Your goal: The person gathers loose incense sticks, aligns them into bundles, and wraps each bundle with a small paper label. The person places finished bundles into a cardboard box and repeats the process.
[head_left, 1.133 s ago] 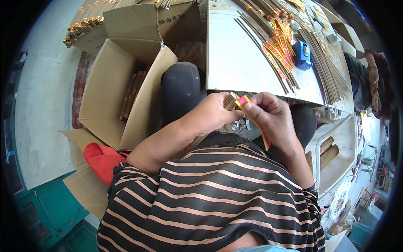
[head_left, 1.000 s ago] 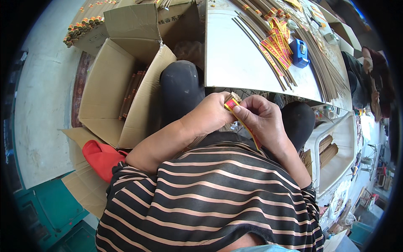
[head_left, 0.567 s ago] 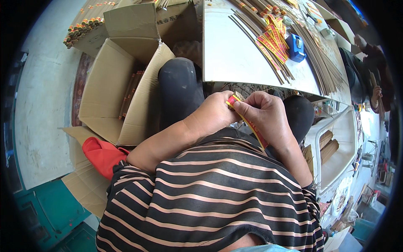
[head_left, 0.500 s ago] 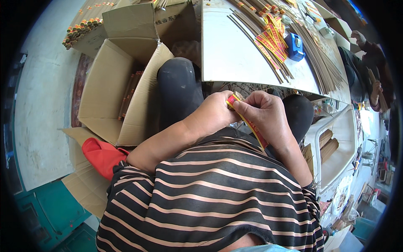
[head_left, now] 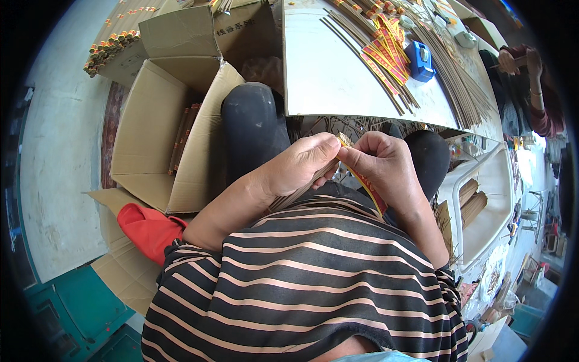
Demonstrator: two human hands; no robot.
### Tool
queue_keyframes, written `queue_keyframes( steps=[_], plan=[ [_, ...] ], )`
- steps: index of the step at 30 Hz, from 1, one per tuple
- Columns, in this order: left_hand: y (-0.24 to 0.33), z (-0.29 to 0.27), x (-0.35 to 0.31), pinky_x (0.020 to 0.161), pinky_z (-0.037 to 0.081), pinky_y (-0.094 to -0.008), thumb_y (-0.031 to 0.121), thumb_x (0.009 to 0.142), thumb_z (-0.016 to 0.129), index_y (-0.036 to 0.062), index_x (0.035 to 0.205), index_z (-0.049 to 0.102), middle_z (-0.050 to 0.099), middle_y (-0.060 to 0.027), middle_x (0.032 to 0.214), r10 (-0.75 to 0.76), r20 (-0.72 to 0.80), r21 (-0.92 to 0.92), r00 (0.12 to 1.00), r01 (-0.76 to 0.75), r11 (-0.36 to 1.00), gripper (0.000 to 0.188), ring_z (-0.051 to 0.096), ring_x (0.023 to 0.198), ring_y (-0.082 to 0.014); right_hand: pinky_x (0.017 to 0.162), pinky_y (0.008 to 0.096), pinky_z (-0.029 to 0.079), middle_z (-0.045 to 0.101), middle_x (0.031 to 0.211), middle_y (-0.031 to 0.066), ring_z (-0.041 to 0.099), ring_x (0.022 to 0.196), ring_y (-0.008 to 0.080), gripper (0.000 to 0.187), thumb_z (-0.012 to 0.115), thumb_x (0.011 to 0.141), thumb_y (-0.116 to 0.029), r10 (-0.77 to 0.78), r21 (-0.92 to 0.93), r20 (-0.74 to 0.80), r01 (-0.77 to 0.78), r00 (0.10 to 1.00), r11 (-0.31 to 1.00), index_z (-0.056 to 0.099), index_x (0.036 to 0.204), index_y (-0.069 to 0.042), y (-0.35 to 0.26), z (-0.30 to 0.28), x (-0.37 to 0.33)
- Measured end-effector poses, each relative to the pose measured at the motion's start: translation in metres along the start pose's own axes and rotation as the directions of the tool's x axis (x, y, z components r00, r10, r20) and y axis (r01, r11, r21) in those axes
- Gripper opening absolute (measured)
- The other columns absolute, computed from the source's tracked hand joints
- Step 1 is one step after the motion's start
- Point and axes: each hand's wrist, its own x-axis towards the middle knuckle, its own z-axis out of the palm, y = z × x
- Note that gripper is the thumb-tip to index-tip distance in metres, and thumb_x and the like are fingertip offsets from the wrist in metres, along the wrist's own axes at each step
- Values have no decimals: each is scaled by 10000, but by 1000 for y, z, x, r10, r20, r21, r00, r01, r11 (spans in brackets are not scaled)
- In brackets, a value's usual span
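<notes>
My left hand [head_left: 300,166] is closed around a thin bundle of brown sticks [head_left: 295,192] held over my lap. My right hand [head_left: 381,163] pinches a red and yellow paper strip [head_left: 369,188] at the bundle's upper end; the strip trails down toward my striped shirt. Both hands meet just below the near edge of the white table [head_left: 329,72]. On the table lie more red and yellow strips [head_left: 386,54], long brown sticks [head_left: 458,84] and a blue tape dispenser [head_left: 419,60].
An open cardboard box [head_left: 163,139] holding stick bundles stands on the floor at my left, with a red cloth [head_left: 148,226] beneath it. Another person's hands [head_left: 522,60] work at the table's far right. A white tray [head_left: 488,199] with bundles sits at right.
My hands have stayed together over my lap. The red and yellow strip has been drawn tighter against the bundle's end, and the view has shifted slightly.
</notes>
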Motion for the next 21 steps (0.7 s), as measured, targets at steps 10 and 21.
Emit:
queue_keyframes(
  steps=[10, 21],
  plan=[
    [6, 4, 0, 493, 358, -174, 421, 968, 316, 35, 918, 491, 464, -6, 658, -5, -58, 69, 998, 9, 998, 427, 416, 547, -55, 507, 213, 425, 567, 608, 36, 487, 574, 59, 258, 687, 808, -200, -26, -26, 6, 26, 1000, 999, 606, 740, 35, -2, -3, -1],
    [10, 8, -1, 471, 342, -171, 423, 957, 361, 29, 924, 506, 452, -4, 625, -26, -87, -9, 996, 25, 1000, 422, 407, 525, -56, 479, 207, 417, 563, 571, 20, 480, 541, 51, 279, 734, 742, -244, -78, -165, 12, 79, 997, 983, 614, 732, 7, -5, -7, 3]
  ],
)
